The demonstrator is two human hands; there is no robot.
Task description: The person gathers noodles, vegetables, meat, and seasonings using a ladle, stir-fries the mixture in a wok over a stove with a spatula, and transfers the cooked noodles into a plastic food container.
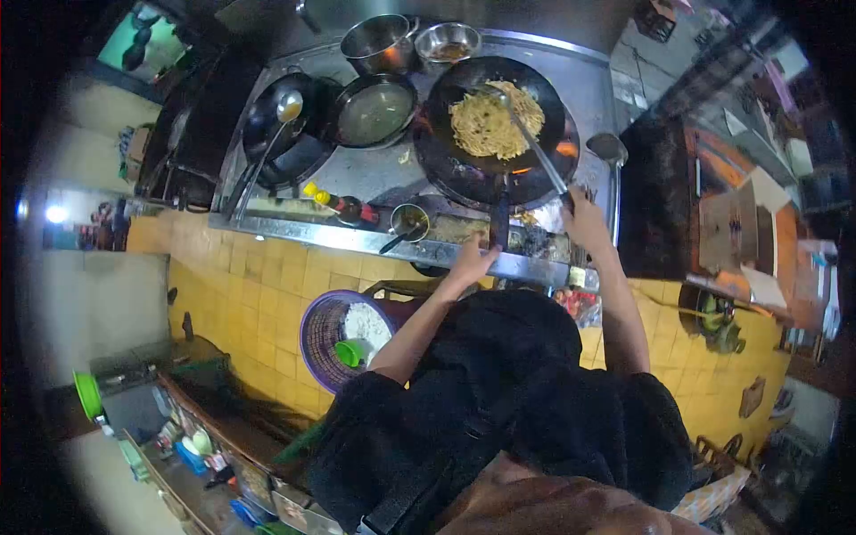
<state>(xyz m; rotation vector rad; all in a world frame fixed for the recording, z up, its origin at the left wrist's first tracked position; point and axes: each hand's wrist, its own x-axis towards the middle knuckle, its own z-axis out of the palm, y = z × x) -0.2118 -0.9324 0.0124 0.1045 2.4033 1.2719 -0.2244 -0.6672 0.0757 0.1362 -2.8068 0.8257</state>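
Observation:
Noodles point(497, 122) lie in a black wok point(453, 89) over a burner, with flame showing at its right side. My right hand point(584, 218) is closed round the handle of a metal ladle point(538, 150), whose head is among the noodles. The wok's dark handle point(501, 214) points toward me. My left hand point(473, 259) is beside the lower end of that handle, at the stove's front edge; its fingers are too small to tell whether they grip it.
Left of the wok are a pan of liquid point(376, 111), another wok point(259, 120) with a ladle, a red-labelled bottle point(348, 209) and a small pot point(409, 221). Metal bowls point(448, 43) stand behind. A purple basket point(312, 334) is on the floor.

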